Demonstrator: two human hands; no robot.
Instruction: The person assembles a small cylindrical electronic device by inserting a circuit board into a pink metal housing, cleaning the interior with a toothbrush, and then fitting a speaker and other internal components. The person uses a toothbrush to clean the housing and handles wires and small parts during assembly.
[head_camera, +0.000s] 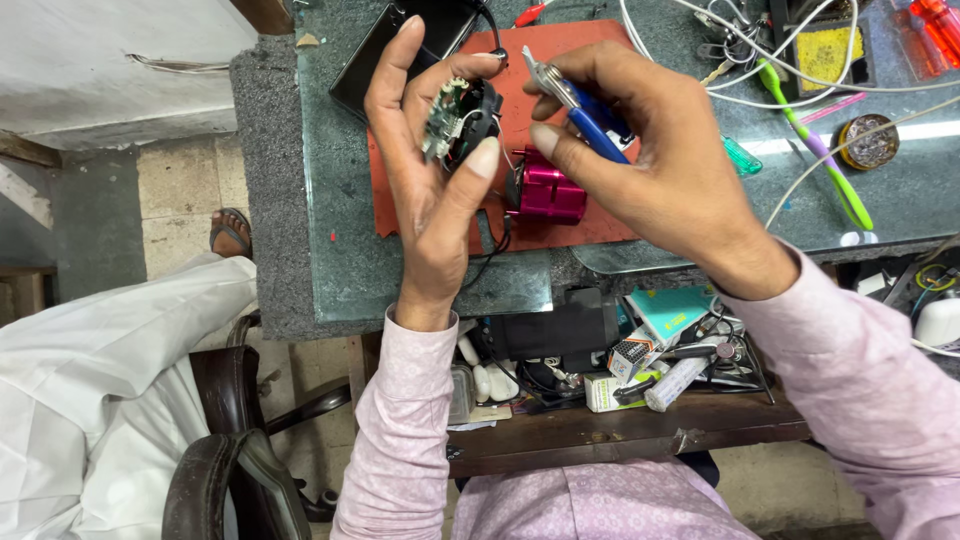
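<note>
Head view, looking down over a glass-topped bench: the left hand (425, 170) is raised above the bench, palm toward the camera, fingers and thumb closed around a small circuit board (442, 120) fixed to a black part (478, 118); thin wires run from the board down toward a magenta metal cylinder (548, 190) that lies on a red mat (520, 60). The right hand (655, 160) is just beside the left, clenched on blue-handled pliers (580, 105), whose metal tip points left and sits very near the board; whether the tip touches it cannot be told. The board and black part are held in the air over the mat's left half, above and just left of the cylinder. A dark flat device (385, 50) lies at the mat's upper left corner. On the glass to the right are a green toothbrush (815, 145), a small round tin (868, 142), a green translucent piece (742, 156) and white cables (700, 40) tangled near the top edge. Below the bench top an open wooden shelf (620, 430) holds a black box, small cartons, a white tube and other bits. Both sleeves are pale pink with a fine pattern. At the left, another person in white cloth sits in a dark chair (215, 470), a sandalled foot (230, 235) on the tiled floor.
</note>
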